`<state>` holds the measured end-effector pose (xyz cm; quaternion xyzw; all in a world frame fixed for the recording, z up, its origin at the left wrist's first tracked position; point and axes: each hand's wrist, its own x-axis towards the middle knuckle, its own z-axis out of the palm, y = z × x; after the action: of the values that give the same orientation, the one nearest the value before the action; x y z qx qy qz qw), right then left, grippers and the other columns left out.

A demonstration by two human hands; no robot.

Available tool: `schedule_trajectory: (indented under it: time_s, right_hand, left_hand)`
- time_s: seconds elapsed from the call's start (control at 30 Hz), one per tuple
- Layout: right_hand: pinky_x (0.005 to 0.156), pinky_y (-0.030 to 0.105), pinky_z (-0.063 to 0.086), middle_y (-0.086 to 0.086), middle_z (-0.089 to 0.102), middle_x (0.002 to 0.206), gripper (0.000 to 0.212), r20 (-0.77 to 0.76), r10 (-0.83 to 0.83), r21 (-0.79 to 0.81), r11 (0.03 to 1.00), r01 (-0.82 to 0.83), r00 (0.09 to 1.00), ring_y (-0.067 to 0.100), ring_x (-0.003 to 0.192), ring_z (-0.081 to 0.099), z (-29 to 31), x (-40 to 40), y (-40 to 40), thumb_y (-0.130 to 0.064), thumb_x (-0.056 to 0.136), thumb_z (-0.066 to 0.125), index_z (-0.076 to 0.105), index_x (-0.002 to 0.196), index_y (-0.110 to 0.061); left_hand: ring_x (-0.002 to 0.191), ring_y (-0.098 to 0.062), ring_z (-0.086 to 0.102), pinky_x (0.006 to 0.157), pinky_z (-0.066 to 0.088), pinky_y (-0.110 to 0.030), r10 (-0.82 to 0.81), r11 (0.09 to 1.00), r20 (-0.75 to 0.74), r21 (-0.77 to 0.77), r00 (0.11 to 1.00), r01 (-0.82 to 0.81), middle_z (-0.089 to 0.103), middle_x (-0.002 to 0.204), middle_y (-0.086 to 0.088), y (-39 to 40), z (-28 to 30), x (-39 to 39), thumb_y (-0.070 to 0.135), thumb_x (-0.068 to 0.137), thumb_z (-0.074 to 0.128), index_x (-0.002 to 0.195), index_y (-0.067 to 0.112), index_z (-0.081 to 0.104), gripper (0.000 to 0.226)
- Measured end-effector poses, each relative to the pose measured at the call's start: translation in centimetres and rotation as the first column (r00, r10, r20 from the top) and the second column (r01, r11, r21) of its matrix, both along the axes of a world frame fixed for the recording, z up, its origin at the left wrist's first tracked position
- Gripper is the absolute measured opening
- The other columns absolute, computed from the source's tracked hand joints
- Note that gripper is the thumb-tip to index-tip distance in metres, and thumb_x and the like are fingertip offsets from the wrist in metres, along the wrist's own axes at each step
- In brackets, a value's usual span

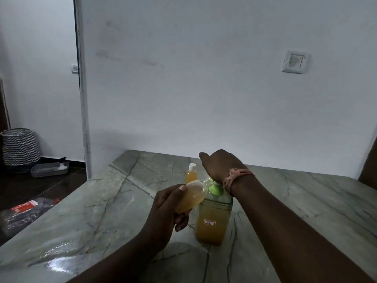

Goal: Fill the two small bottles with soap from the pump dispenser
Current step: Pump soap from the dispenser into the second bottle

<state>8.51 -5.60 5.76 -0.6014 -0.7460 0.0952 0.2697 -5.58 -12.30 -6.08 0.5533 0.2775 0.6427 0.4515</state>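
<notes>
A large pump dispenser (213,220) with a green pump head and amber soap stands on the marble counter (106,201). My left hand (168,209) grips a small clear bottle (192,196), tilted on its side, with its open mouth up against the green pump nozzle; amber soap fills most of it. My right hand (221,165) rests palm-down on top of the pump head, a thread band around the wrist. A second small bottle (191,173), capped white and full of amber soap, stands upright behind the dispenser.
A white wall with a switch plate (294,61) rises directly behind the counter. The counter's left edge drops to a dark floor with a patterned basket (20,147), a grey tray (50,169) and a red-labelled packet (26,207).
</notes>
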Motion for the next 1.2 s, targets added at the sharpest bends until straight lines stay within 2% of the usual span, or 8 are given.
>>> schedule_trajectory:
  time_s: [0.13,0.23,0.37,0.5,0.73,0.93,1.03,1.2]
  right_hand:
    - [0.064,0.028,0.039,-0.001,0.050,0.063,0.049,0.074,-0.001,-0.002,1.000,0.001,0.997,0.024,0.070,0.054,0.2,-0.2,-0.5,-0.039,0.096,0.038,0.046,0.051,-0.019]
    - [0.056,0.026,0.037,0.001,0.054,0.064,0.045,0.106,0.002,-0.046,0.999,0.003,0.994,0.019,0.061,0.052,0.8,-0.2,-0.3,-0.043,0.093,0.041,0.049,0.056,-0.018]
    - [0.062,0.029,0.039,0.003,0.053,0.064,0.049,-0.011,-0.034,-0.007,0.999,0.034,0.999,0.027,0.069,0.056,0.2,-0.2,0.0,-0.046,0.092,0.041,0.046,0.054,-0.017]
    - [0.067,0.030,0.040,0.003,0.049,0.069,0.046,0.049,0.001,0.004,1.000,-0.001,0.999,0.029,0.078,0.054,0.2,-0.2,-0.9,-0.034,0.098,0.037,0.042,0.054,-0.018]
    - [0.061,0.026,0.034,-0.001,0.047,0.066,0.043,0.184,0.022,-0.021,1.000,-0.019,0.983,0.023,0.073,0.052,1.2,-0.1,-0.7,-0.040,0.098,0.038,0.048,0.063,-0.018]
    - [0.067,0.029,0.035,0.001,0.030,0.065,0.044,0.148,0.016,-0.085,0.996,-0.004,0.989,0.025,0.086,0.039,1.1,-0.5,-1.3,-0.016,0.104,0.035,0.028,0.060,-0.018]
    - [0.068,0.027,0.034,-0.005,0.033,0.064,0.045,0.230,0.045,-0.058,0.998,-0.033,0.972,0.024,0.080,0.042,1.3,-0.2,-1.8,-0.024,0.100,0.038,0.034,0.055,-0.027]
    - [0.061,0.028,0.038,0.001,0.053,0.067,0.043,0.169,-0.023,-0.004,1.000,0.024,0.985,0.018,0.062,0.050,1.5,-0.3,-0.6,-0.046,0.090,0.042,0.048,0.058,-0.019]
  left_hand:
    - [0.040,-0.012,0.035,0.040,0.031,-0.021,0.012,1.000,-0.006,0.004,1.000,-0.012,0.046,0.059,-0.010,-0.2,0.0,0.0,0.040,0.090,0.057,0.095,0.018,0.073,0.028]
    - [0.041,-0.012,0.035,0.040,0.031,-0.021,0.031,1.000,0.006,-0.005,0.999,-0.031,0.045,0.064,-0.017,-0.2,0.2,0.0,0.045,0.086,0.062,0.094,0.018,0.073,0.030]
    - [0.042,-0.014,0.037,0.041,0.031,-0.021,0.063,0.998,-0.026,0.009,0.998,-0.063,0.046,0.064,-0.016,0.1,0.0,-0.2,0.039,0.092,0.055,0.095,0.016,0.073,0.029]
    - [0.040,-0.013,0.037,0.041,0.031,-0.021,0.067,0.998,-0.015,0.008,0.998,-0.067,0.045,0.062,-0.014,0.1,-0.2,-0.1,0.037,0.093,0.053,0.095,0.012,0.072,0.031]
    - [0.041,-0.017,0.035,0.042,0.029,-0.021,0.071,0.998,-0.010,0.002,0.997,-0.070,0.044,0.062,-0.017,-0.1,0.2,-0.1,0.037,0.093,0.053,0.092,0.014,0.072,0.030]
    - [0.040,-0.013,0.037,0.041,0.030,-0.022,0.066,0.998,-0.007,-0.009,0.998,-0.066,0.046,0.057,-0.008,0.0,-0.1,0.2,0.034,0.097,0.053,0.093,0.014,0.072,0.028]
    - [0.039,-0.012,0.037,0.040,0.030,-0.020,0.059,0.998,-0.004,-0.001,0.998,-0.059,0.046,0.056,-0.007,-0.2,0.0,0.1,0.036,0.095,0.054,0.088,0.016,0.072,0.028]
    - [0.038,-0.012,0.036,0.040,0.029,-0.020,0.048,0.999,0.006,0.006,0.999,-0.048,0.046,0.057,-0.009,-0.4,0.4,-0.1,0.035,0.094,0.053,0.091,0.014,0.072,0.029]
